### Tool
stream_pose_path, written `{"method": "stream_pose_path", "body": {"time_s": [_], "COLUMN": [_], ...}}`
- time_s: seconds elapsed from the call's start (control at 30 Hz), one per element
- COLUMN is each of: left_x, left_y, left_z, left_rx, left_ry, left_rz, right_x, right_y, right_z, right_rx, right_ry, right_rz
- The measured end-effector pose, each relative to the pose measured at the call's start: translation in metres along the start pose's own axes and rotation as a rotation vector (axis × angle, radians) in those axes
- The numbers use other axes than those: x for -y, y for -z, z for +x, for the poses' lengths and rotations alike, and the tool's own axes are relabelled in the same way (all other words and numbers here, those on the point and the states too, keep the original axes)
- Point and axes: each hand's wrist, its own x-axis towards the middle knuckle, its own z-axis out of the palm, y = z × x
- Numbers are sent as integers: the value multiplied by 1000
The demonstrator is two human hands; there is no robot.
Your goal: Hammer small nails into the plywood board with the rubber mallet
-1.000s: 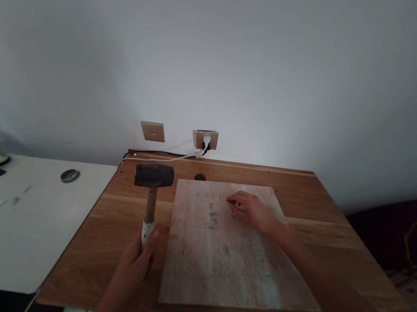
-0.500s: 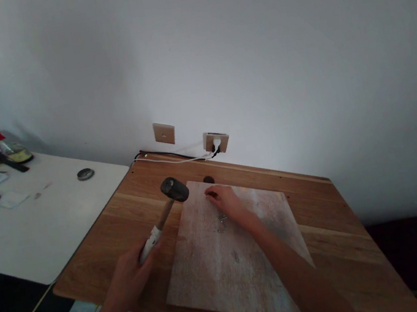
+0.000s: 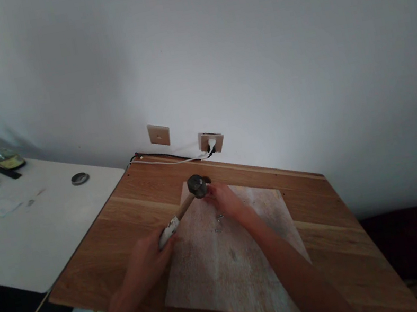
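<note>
My left hand (image 3: 151,255) is wrapped round the white-wrapped handle of a mallet (image 3: 196,186) with a dark head. That head hangs over the far left part of a worn, pale board (image 3: 229,270), right beside my right hand (image 3: 224,199). The fingers of my right hand are pinched together low at the board's far edge; the mallet head partly covers them, and whatever they hold is too small to name. A few small shiny metal pieces, perhaps nails (image 3: 218,220), lie on the board below my right hand.
The board rests on a brown wooden table (image 3: 340,240) against the wall. Cables run along its back edge to a socket (image 3: 211,142). On the left, a white table (image 3: 61,214) carries a round dark lid (image 3: 80,178), a red-capped bottle (image 3: 7,158) and tools.
My left hand has swung the mallet to the right, bringing its head next to my right hand's fingers. My right hand stays pinched at about the same spot on the board.
</note>
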Motion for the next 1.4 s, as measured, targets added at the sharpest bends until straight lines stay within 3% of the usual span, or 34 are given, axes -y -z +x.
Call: {"method": "stream_pose_path", "body": {"time_s": [0.13,0.33,0.57,0.8,1.03,1.4], "left_x": [-7,-7,-11,-9,-16,-15], "left_y": [-6,-10,-3,-3,-1,-7], "left_z": [12,16,3,-4,-3,6], "left_rx": [16,7,-37,-70,-91,-48], "left_ry": [-6,11,48,70,56,28], "left_rz": [131,85,-22,-78,-67,-102], "right_x": [-21,-29,-14,-20,-11,-4], "right_y": [13,23,18,19,18,16], "right_z": [-23,-54,-37,-21,-8,-6], "right_rx": [-78,35,147,39,138,110], "right_ry": [-69,-13,50,16,36,-52], "right_rz": [107,79,34,70,-105,-102]}}
